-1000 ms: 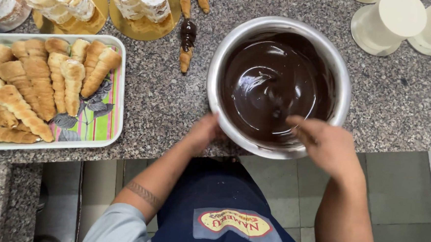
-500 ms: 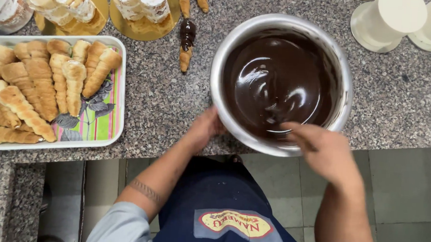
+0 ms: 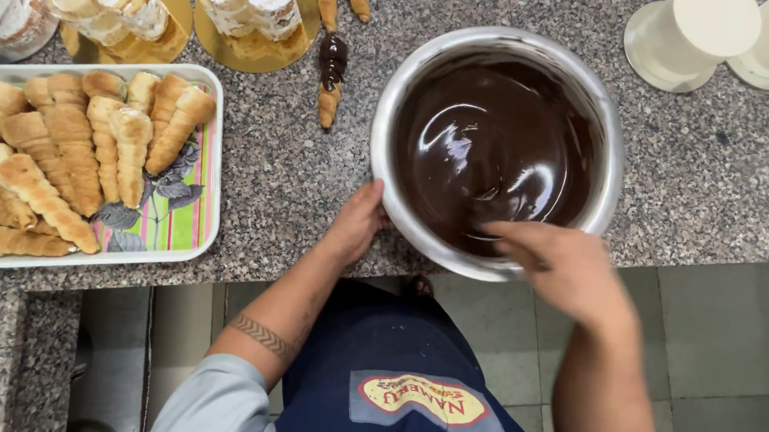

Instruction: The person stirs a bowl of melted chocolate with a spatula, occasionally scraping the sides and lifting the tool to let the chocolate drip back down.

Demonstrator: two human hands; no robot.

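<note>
Bowl (image 3: 501, 54) of melted chocolate (image 3: 493, 147) | left hand (image 3: 358, 223) steadies rim | right hand (image 3: 566, 265) inside, blurred

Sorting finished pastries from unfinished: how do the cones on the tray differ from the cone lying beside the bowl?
The tray cones are plain golden all over; the cone beside the bowl is coated dark with chocolate at one end. The tray cones are piled together on the tray; the dipped one lies alone on the counter. Both share a tapered horn shape.
</note>
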